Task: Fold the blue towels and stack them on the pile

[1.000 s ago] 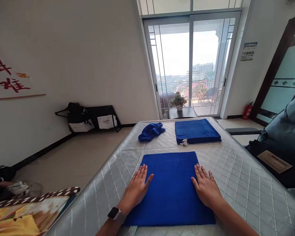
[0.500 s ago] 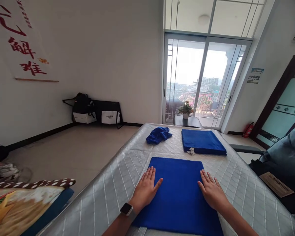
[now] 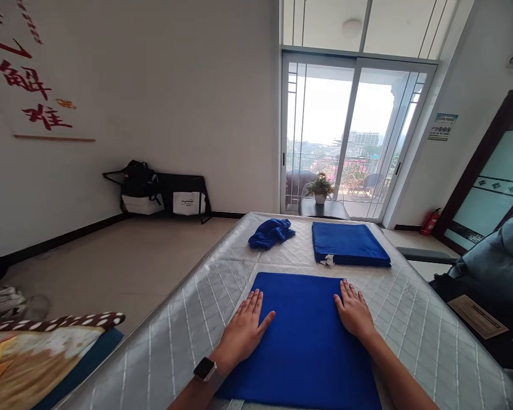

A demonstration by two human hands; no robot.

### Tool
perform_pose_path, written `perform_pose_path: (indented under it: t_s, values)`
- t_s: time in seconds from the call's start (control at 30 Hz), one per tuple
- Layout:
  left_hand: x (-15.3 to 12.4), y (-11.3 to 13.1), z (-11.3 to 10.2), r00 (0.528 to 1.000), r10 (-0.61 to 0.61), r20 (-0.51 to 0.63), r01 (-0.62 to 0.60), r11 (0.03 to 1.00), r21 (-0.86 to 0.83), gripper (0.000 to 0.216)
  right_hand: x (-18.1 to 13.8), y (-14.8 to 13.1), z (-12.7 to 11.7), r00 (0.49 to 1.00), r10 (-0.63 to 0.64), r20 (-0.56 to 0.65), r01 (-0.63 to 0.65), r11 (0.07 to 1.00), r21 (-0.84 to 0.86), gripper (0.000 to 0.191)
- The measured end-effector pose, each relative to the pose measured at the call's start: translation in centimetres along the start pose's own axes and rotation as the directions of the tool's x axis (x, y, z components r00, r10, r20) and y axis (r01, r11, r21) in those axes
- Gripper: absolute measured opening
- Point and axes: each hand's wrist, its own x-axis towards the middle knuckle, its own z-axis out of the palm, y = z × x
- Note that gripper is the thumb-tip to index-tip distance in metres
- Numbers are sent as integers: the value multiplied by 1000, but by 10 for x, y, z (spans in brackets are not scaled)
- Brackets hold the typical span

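A blue towel lies flat and smooth on the silver quilted table cover, with a white tag at its near left edge. Fingers stretched out, my left hand rests on the towel's left edge, a watch on its wrist. On the opposite edge, near the far right corner, my right hand lies open with its palm down. Beyond them are a stack of folded blue towels at the right and a crumpled blue towel at the left.
A potted plant stands on a dark chair past the table's far end. To the right is a dark padded chair with a brown cardboard piece. A patterned blanket lies at the lower left.
My right hand has slid up along the towel's right edge toward the far corner. The left hand stays on its edge. The whole view has shifted slightly.
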Motion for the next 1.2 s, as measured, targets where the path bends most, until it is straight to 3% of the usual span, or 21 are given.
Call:
perform_pose_path:
  t_s: [0.27,0.37,0.47,0.57,0.67,0.8,0.9,1.0,1.2]
  values:
    - [4,-10,9,1000,2,-30,-1,999,36,74,-1,-1,-4,1000,30,7,-31,995,100,69]
    - [9,3,9,995,48,-90,-40,995,87,71,-1,0,-3,1000,26,0,-26,992,127,69]
    - [18,43,5,985,165,-53,-159,983,94,67,-2,0,-3,1000,18,-18,-15,989,149,69]
    - [35,102,7,949,316,-9,-315,947,62,66,-2,0,-4,999,17,-36,-12,988,151,68]
    - [62,155,17,910,413,-33,-413,911,-2,63,-4,2,-2,999,1,-39,4,992,123,66]
    - [98,193,38,879,468,-96,-475,877,-69,57,-5,6,2,996,-77,-38,80,994,79,61]
    - [110,192,51,888,454,-80,-459,886,-68,58,-4,6,3,997,-62,-46,66,993,97,61]
    - [110,173,57,905,423,-50,-424,905,-11,59,-3,4,1,999,-23,-49,29,991,134,63]
    - [101,96,43,958,287,9,-287,956,55,60,-2,1,-3,999,22,-36,-15,983,180,68]
